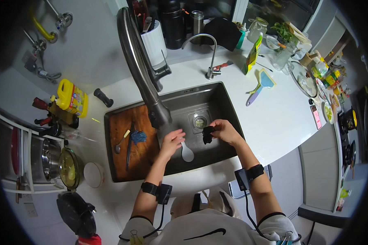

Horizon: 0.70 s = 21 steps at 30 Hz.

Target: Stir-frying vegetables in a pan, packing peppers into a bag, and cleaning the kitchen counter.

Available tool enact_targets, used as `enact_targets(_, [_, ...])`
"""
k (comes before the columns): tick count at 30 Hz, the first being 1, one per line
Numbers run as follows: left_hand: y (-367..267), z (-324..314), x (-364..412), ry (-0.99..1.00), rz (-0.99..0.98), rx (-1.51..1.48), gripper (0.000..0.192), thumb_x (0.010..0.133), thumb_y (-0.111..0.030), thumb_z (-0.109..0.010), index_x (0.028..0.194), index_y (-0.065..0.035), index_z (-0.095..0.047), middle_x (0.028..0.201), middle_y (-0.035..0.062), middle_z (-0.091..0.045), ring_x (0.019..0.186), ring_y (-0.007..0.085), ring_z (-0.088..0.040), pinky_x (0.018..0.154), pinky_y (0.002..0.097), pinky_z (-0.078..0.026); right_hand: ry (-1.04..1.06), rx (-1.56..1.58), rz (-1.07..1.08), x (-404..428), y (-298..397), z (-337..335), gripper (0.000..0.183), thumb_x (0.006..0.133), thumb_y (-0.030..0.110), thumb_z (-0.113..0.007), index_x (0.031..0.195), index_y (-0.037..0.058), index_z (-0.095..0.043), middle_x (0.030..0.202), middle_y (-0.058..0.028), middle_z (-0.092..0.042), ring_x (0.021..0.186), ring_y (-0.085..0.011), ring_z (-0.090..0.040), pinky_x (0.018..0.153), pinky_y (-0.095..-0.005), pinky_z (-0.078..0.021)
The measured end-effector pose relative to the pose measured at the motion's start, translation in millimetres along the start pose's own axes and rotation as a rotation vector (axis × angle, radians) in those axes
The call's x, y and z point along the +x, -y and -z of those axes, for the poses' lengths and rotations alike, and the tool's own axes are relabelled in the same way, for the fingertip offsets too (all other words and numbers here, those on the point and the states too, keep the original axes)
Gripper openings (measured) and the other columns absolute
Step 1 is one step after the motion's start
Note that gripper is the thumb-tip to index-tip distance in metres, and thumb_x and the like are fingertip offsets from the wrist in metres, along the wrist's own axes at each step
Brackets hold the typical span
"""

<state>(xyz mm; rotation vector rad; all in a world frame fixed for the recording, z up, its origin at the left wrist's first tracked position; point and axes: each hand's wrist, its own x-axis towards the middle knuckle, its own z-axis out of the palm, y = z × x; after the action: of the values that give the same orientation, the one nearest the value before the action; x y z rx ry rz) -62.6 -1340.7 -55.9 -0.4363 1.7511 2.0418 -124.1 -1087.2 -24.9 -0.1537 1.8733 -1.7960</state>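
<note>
My right hand (224, 131) is over the right part of the sink, its fingers pinching a crumpled black item (208, 135), perhaps a cloth or scrubber. With fingers apart and nothing visible in them, my left hand (171, 142) hovers below the faucet head. A white rice paddle (187, 153) lies in the grey sink basin (179, 105) beside that hand, the end of its handle close to my fingertips. Behind my right hand is the drain strainer (200, 122), with pale bits in it. The large pull-out faucet (159, 114) reaches down over the sink.
A wooden board (119, 116) covers the sink's left side, bearing a spoon (119, 146), dark chopsticks (128, 153) and a blue scouring cloth (138, 137). A yellow detergent jug (71, 98) stands left. On the right counter lie a squeegee (262, 84) and a phone (316, 117).
</note>
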Motion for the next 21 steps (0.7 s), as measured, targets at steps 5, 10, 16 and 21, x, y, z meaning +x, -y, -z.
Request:
enact_targets(5, [5.1,-18.8,9.8,0.111,-0.465,0.448,0.046,0.094,-0.012,-0.049,0.139,-0.0058,-0.039,0.138,0.0131,-0.045,0.129,0.0260,-0.040,0.103,0.0344,-0.033,0.062,0.020,-0.049,-6.2,13.7,2.5,0.020,0.075,-0.012,-0.061,0.091,-0.0007,-0.060,0.085,-0.0057,-0.062,0.076,-0.0145,-0.062,0.069,-0.0262,-0.0552])
enact_targets(10, [2.4,-54.6,9.8,0.231,-0.210,0.073,0.049,0.092,-0.028,-0.055,0.135,-0.0067,-0.042,0.134,0.0118,-0.046,0.128,0.0208,-0.039,0.104,0.0424,-0.030,0.014,0.411,-0.118,-9.3,14.6,-6.7,0.020,0.079,-0.009,-0.062,0.094,0.0019,-0.057,0.086,-0.0053,-0.061,0.079,-0.0147,-0.063,0.071,-0.0259,-0.0553])
enact_targets(16, [-10.6,-71.9,3.3,0.351,0.204,-0.846,0.036,0.094,-0.038,-0.052,0.118,-0.0115,-0.053,0.111,0.0076,-0.057,0.106,0.0280,-0.055,0.087,0.0486,-0.049,-0.227,-0.075,0.329,-14.4,-7.1,-34.6,0.025,0.073,-0.012,-0.062,0.097,-0.0034,-0.058,0.101,-0.0142,-0.059,0.089,-0.0217,-0.063,0.074,-0.0310,-0.0541])
enact_targets(21, [0.4,-44.0,23.8,0.367,0.220,-0.589,0.018,0.093,-0.017,-0.056,0.109,-0.0082,-0.057,0.100,0.0066,-0.058,0.088,0.0197,-0.059,0.068,0.0294,-0.051,0.162,-0.637,0.500,-26.7,7.6,-20.5,0.040,0.070,0.000,-0.066,0.110,0.0005,-0.062,0.123,-0.0164,-0.055,0.111,-0.0314,-0.054,0.089,-0.0373,-0.0478])
